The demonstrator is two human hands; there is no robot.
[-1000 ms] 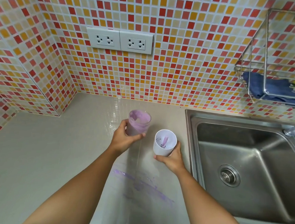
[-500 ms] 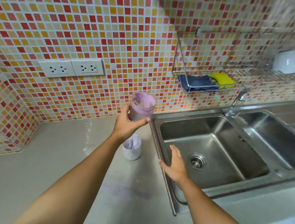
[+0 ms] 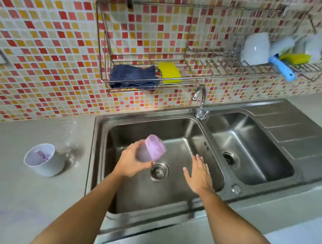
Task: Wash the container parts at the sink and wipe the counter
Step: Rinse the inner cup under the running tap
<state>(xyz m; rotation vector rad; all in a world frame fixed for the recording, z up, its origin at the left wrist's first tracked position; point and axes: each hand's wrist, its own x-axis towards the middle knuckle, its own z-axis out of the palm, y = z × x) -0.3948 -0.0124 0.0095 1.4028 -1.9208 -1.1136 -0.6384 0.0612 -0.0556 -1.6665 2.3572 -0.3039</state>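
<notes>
My left hand [image 3: 130, 162] grips a clear cup smeared purple inside [image 3: 151, 148], tilted over the left basin of the steel sink [image 3: 176, 126], just above the drain [image 3: 159, 171]. My right hand [image 3: 198, 172] hovers over the same basin, holding nothing, fingers spread. A white cup-shaped part with purple residue [image 3: 42, 159] stands upright on the beige counter [image 3: 33, 193] left of the sink. A faint purple smear [image 3: 3, 213] marks the counter near the front left.
A faucet [image 3: 200, 103] rises between the two basins. The wall rack [image 3: 140, 80] holds a dark blue cloth [image 3: 133, 77] and a yellow sponge [image 3: 168, 72]. Further right, a dish rack carries a white mug [image 3: 255, 49], a blue brush [image 3: 281, 69] and another sponge.
My right hand let go of the white part, which stays on the counter. My left hand carried the purple cup rightward over the sink basin. My view swung right.
</notes>
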